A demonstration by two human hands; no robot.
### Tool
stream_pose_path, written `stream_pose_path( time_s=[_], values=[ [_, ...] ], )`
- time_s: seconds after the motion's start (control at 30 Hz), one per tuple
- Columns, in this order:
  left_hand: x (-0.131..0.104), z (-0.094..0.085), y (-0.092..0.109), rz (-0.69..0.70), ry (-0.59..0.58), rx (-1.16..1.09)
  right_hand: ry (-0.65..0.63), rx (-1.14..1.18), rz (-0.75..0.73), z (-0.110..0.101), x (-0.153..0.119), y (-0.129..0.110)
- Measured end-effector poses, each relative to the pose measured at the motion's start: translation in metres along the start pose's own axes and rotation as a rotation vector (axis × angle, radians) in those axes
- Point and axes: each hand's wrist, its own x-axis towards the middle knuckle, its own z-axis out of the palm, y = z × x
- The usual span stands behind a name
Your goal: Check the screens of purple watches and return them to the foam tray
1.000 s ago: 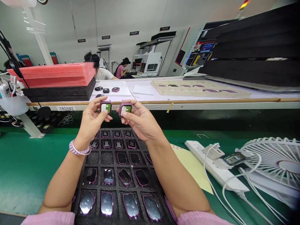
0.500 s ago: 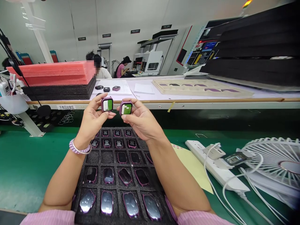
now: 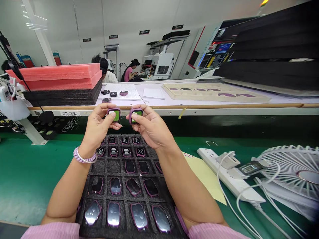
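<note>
My left hand (image 3: pixel 97 127) is closed round a purple-framed watch (image 3: pixel 116 116) with a green and white screen, its thumb on the screen. A second such watch (image 3: pixel 137 113) is gripped in my right hand (image 3: pixel 154 127), whose thumb also lies on the glass. The two watches are side by side, a small gap apart. Below them lies a black foam tray (image 3: pixel 113 167) holding several purple watches in square pockets. Some in the far rows show lit text; the nearer ones have dark screens. Two pockets at the left of the middle row hold no watch.
A white power strip (image 3: pixel 231 177) with cables and a white fan (image 3: pixel 294 169) are at the right. Behind, a shelf (image 3: pixel 154 108) carries red foam (image 3: pixel 57 74), a beige tray (image 3: pixel 211 93) and several watches. Two people sit farther back.
Both thumbs have moved up onto the watch screens, covering part of them. The watches have shifted slightly, and another watch on the shelf behind my left hand shows more.
</note>
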Motion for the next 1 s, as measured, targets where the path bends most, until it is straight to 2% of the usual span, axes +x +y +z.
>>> stream_pose_path(
  time_s=[0.33,1.0],
  values=[
    [0.0000,-0.0012,-0.0005,-0.005,0.002,-0.012,0.032,0.025,-0.020,-0.0023,0.0009,0.0000],
    [-0.0002,0.0022,-0.0026,0.023,-0.028,-0.003,-0.053,0.079,0.017,-0.0052,0.0008,-0.0005]
  ],
)
